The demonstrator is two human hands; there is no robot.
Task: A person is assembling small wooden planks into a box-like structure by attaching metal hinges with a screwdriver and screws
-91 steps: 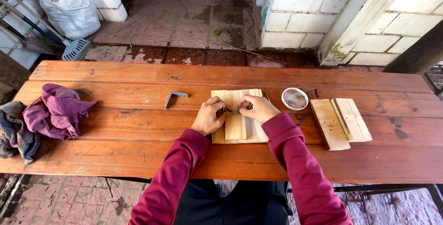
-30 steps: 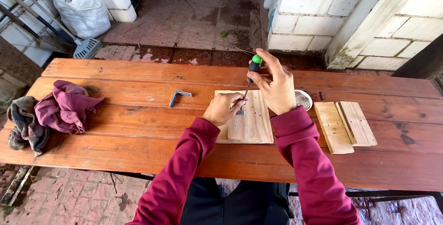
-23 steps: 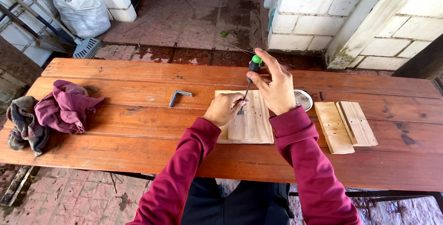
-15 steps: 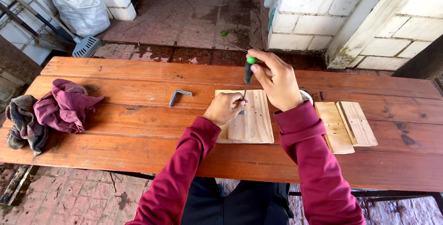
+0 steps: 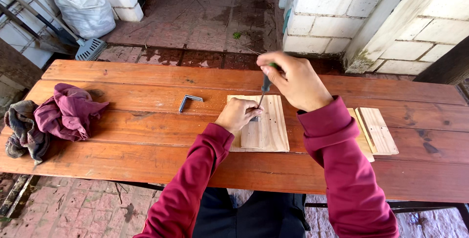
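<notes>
A pale wooden board [image 5: 269,129] lies flat on the reddish wooden table [image 5: 146,140] in front of me. My left hand [image 5: 238,115] rests on the board's left part, fingers curled around something small that I cannot make out. My right hand [image 5: 292,80] is raised above the board and grips the handle of a screwdriver [image 5: 264,87], held nearly upright. Its thin shaft comes down to the board right beside my left fingertips. Both arms wear dark red sleeves.
A metal angle bracket [image 5: 188,101] lies left of the board. More pale boards [image 5: 377,129] are stacked at the right. Purple and grey cloths [image 5: 58,116] sit at the table's left end. Beyond are white block walls, a white sack [image 5: 83,6] and a shovel [image 5: 88,48].
Three seconds ago both hands lay on the board. The right hand has since lifted with the screwdriver and now closes over its handle top, tip down at the left fingers.
</notes>
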